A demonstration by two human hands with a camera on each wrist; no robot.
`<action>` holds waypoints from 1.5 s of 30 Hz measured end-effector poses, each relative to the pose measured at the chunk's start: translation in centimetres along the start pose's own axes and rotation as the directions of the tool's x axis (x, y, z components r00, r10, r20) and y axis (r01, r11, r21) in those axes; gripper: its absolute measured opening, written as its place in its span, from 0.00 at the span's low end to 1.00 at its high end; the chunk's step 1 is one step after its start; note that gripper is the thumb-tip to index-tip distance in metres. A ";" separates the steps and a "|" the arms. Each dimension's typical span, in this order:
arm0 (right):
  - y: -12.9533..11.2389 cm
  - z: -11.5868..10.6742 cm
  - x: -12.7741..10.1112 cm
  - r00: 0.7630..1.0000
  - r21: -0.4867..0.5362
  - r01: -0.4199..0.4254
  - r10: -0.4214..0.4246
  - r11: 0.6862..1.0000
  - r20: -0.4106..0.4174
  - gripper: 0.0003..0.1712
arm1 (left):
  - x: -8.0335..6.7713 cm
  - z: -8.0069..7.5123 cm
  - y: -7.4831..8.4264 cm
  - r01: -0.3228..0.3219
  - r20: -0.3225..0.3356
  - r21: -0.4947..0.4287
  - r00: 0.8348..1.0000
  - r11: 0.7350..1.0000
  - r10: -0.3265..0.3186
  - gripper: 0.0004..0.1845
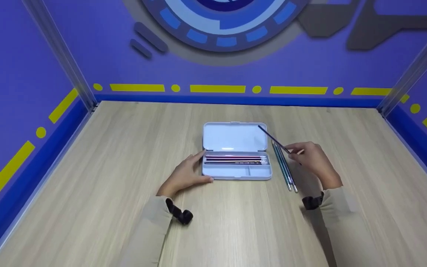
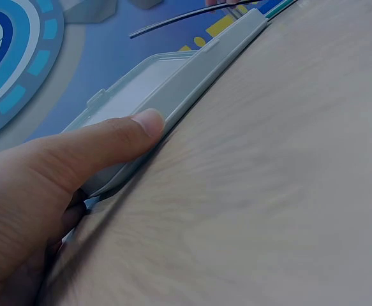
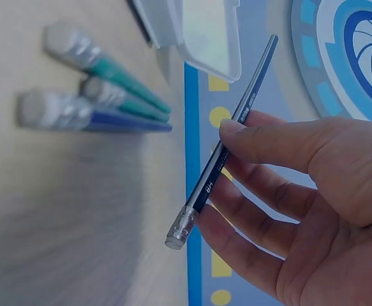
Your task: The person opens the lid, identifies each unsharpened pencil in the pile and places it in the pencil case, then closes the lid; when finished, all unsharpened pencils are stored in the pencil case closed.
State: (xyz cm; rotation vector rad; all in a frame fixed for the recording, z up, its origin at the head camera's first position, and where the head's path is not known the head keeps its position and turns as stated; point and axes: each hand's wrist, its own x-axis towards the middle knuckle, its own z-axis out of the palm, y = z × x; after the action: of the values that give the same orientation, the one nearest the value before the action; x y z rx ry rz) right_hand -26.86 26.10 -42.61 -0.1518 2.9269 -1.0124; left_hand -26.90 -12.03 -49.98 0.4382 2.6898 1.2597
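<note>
An open pencil case (image 1: 226,171), pale and plastic, lies on the table with its lid (image 1: 232,137) tipped back. Several pencils (image 1: 234,159) lie side by side in its rear compartment; the two front compartments hold nothing visible. My left hand (image 1: 184,174) grips the case's left end, thumb at the front wall and fingers toward the hinge side. Between thumb and fingers, my right hand (image 1: 313,159) pinches a dark striped pencil (image 3: 201,185) with a metal ferrule and pale eraser. It is held in the air, tilted, its far end over the lid's right side.
Just right of the case, three loose pencils lie close together: green pencils (image 3: 125,80) and a blue pencil (image 3: 125,121), eraser ends toward me. Blue panels (image 1: 213,74) with yellow marks wall the wooden table (image 1: 132,148) at the back and sides.
</note>
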 end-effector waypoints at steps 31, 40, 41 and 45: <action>-7.0 3.5 2.8 0.984 -0.222 0.158 -0.134 0.962 0.118 0.17 | 0.0 0.1 0.3 0.009 0.013 0.016 1.000 1.000 -0.009 0.55; -8.4 4.5 3.3 0.980 -0.248 0.144 -0.105 0.958 0.166 0.17 | 0.2 0.1 0.0 0.010 0.005 0.004 1.000 1.000 -0.010 0.55; -8.5 4.6 3.3 0.980 -0.247 0.139 -0.098 0.959 0.171 0.17 | 0.2 0.1 0.0 0.009 0.005 0.005 1.000 1.000 -0.009 0.55; -8.7 5.0 3.4 0.978 -0.241 0.145 -0.102 0.960 0.185 0.17 | 0.2 0.1 -0.1 0.005 0.003 0.008 1.000 1.000 -0.005 0.55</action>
State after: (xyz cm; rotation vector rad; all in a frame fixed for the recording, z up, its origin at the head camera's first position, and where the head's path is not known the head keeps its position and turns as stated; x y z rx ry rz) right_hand -29.22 15.85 -41.21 -0.4136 2.9037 -0.5963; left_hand -27.08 -11.99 -50.10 0.4333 2.6924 1.2462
